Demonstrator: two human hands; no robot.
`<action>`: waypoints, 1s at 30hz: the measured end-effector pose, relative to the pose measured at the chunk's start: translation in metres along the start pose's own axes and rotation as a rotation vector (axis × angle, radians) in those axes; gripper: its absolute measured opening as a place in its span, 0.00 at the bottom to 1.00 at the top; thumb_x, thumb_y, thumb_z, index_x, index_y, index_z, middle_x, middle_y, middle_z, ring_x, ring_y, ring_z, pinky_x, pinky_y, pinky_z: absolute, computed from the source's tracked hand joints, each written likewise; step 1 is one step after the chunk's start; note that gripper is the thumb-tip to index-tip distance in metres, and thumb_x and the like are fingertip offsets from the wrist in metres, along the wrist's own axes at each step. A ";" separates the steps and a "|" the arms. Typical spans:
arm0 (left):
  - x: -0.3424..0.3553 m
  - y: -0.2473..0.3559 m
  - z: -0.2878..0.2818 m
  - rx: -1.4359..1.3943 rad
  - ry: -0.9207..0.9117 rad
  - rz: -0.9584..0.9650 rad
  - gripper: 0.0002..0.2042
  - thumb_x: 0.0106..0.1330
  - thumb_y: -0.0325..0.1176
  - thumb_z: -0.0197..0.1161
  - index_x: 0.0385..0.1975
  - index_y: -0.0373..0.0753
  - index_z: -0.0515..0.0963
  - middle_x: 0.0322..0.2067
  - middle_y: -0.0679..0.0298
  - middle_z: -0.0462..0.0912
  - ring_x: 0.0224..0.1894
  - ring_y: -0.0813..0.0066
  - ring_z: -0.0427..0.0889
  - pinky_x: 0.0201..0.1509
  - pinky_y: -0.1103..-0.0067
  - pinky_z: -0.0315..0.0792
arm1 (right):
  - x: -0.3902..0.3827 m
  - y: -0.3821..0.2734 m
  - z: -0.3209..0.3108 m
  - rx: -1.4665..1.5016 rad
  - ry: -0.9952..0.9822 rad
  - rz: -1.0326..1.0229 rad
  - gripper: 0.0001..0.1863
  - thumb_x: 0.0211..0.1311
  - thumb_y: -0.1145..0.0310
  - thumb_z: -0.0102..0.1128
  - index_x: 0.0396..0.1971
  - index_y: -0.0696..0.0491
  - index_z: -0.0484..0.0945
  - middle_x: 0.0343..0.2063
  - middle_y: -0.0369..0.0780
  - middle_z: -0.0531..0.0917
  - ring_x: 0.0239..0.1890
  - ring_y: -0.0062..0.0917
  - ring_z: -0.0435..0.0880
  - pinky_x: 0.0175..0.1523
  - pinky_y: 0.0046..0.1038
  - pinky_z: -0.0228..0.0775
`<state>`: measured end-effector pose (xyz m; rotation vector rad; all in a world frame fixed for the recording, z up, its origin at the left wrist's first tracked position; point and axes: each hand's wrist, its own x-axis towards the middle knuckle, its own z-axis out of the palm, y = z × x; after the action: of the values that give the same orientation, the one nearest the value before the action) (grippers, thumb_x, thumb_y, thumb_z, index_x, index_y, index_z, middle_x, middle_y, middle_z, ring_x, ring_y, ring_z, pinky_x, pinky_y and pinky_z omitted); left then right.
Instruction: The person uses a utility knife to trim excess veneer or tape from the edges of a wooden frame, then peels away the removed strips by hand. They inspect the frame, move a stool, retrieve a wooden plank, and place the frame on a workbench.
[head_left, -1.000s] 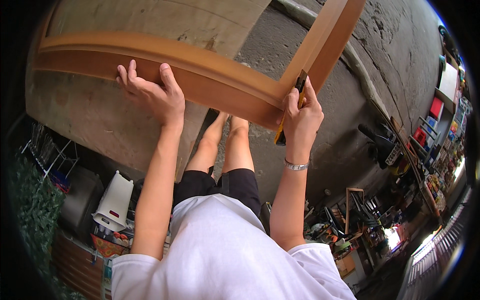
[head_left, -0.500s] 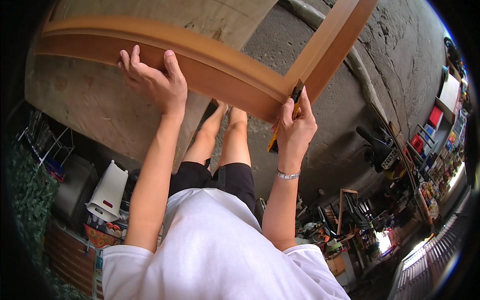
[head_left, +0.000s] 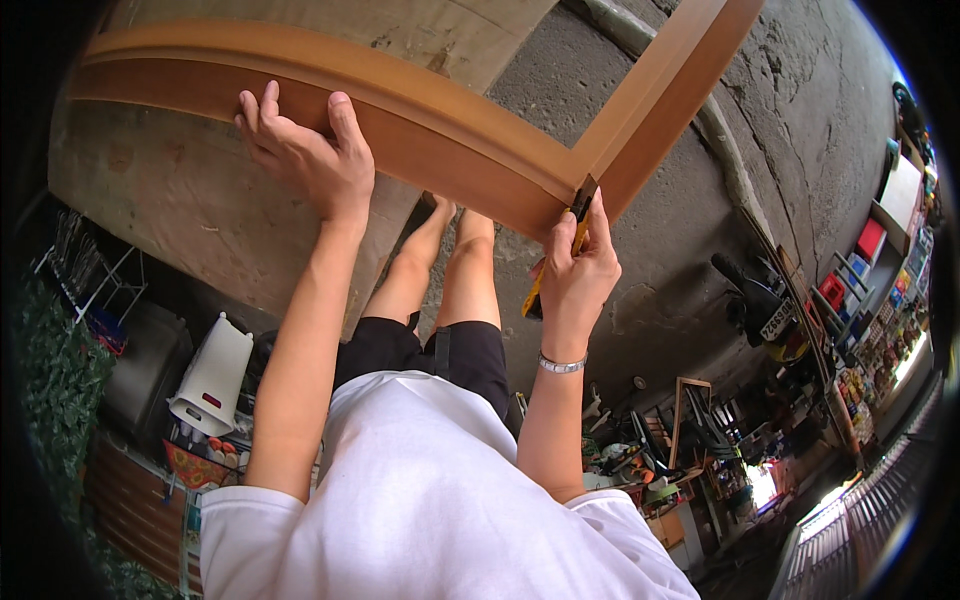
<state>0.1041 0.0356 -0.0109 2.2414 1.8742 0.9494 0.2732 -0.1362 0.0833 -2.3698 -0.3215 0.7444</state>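
Frame: over tabletop, corner beyond its edge, presumably for access. Left hand: grip loose, fingers spread at rail, seemingly steadying. Right hand: grip clasping knife, blade at corner, index finger alongside, likely for control.

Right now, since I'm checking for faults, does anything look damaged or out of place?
Yes: the rough grey concrete surface right of the brown wooden frame looks damaged, being cracked in dark, jagged lines. The frame itself shows no obvious damage.
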 end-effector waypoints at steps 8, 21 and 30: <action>-0.001 -0.003 0.000 -0.012 -0.008 0.006 0.32 0.71 0.51 0.58 0.64 0.33 0.61 0.68 0.37 0.59 0.71 0.35 0.55 0.73 0.49 0.50 | -0.011 0.012 0.002 -0.062 -0.004 -0.059 0.23 0.70 0.73 0.56 0.64 0.58 0.73 0.18 0.47 0.81 0.18 0.17 0.78 0.26 0.24 0.71; -0.001 -0.001 0.000 -0.020 -0.020 -0.006 0.32 0.70 0.49 0.59 0.64 0.34 0.60 0.68 0.36 0.58 0.72 0.36 0.54 0.73 0.49 0.48 | -0.022 0.016 0.002 -0.027 -0.021 -0.026 0.25 0.69 0.74 0.57 0.66 0.57 0.71 0.15 0.47 0.75 0.16 0.17 0.71 0.25 0.23 0.69; 0.000 0.001 0.000 -0.041 -0.010 -0.009 0.32 0.69 0.50 0.60 0.64 0.33 0.61 0.68 0.36 0.59 0.72 0.36 0.54 0.72 0.49 0.48 | -0.022 0.014 0.000 -0.033 -0.031 -0.025 0.26 0.69 0.75 0.57 0.67 0.57 0.70 0.13 0.45 0.72 0.15 0.17 0.69 0.24 0.22 0.68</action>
<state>0.1054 0.0357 -0.0103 2.2083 1.8427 0.9644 0.2559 -0.1558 0.0832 -2.3834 -0.3784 0.7701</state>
